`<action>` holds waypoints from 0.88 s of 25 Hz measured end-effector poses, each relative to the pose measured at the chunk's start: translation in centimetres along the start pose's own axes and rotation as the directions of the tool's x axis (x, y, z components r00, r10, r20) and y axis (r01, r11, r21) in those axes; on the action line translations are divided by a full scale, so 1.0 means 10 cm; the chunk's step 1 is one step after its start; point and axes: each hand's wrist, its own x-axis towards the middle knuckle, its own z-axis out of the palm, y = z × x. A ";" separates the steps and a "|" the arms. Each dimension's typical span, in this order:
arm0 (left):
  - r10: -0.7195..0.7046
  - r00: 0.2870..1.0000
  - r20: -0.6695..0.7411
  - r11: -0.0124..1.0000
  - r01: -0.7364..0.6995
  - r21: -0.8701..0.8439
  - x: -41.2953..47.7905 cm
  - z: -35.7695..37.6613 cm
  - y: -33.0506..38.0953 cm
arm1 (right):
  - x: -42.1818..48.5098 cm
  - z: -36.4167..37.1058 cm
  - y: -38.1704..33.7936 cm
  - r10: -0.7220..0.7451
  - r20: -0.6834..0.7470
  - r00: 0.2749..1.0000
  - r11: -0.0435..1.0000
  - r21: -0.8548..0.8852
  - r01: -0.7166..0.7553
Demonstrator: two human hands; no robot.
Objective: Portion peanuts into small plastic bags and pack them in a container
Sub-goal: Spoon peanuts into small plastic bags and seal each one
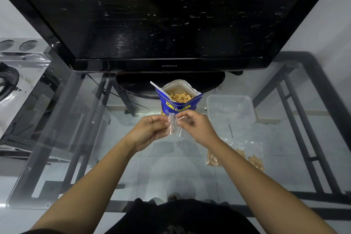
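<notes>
My left hand point(150, 129) and right hand point(193, 125) meet above the table point(76, 138). Both pinch an empty bag point(173, 125) between thumbs and curled fingers.

One pouch point(177, 108), one spoon point(161, 90), one container point(250, 107), one empty bag point(173, 129), two hands point(150, 130) point(196, 127)

A clear glass table point(79, 138) on a dark metal frame carries a large black flat-screen television point(167, 15) at the far side, standing on its oval base. Just in front of the base stands an open blue foil pouch of peanuts point(177, 105). Right of it sits a clear rectangular plastic container point(230, 109), and nearer lie small clear plastic bags filled with peanuts point(254, 157), side by side.
</notes>
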 end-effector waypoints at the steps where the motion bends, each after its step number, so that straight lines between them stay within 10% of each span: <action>1: 0.032 0.999 -0.019 0.998 -0.031 0.062 0.01 0.02 0.03 | 0.01 -0.02 -0.03 -0.005 0.004 1.000 1.000 0.005 0.005; 5: 0.229 0.971 -0.068 0.906 -0.188 0.378 0.03 0.00 0.26 | 0.06 -0.23 -0.19 0.023 0.067 0.998 0.999 -0.048 -0.019; 10: 0.480 0.876 -0.044 0.551 -0.263 0.792 0.07 0.07 0.48 | 0.15 -0.47 -0.37 0.060 0.111 0.992 0.970 0.226 -0.084; 18: 0.486 0.868 -0.101 0.627 -0.266 0.732 0.10 0.17 0.71 | 0.21 -0.64 -0.46 -0.047 0.145 0.988 0.983 0.185 0.020; 22: 0.523 0.844 -0.122 0.588 -0.253 0.769 0.11 0.21 0.76 | 0.28 -0.68 -0.54 -0.126 0.012 0.992 0.977 -0.173 0.126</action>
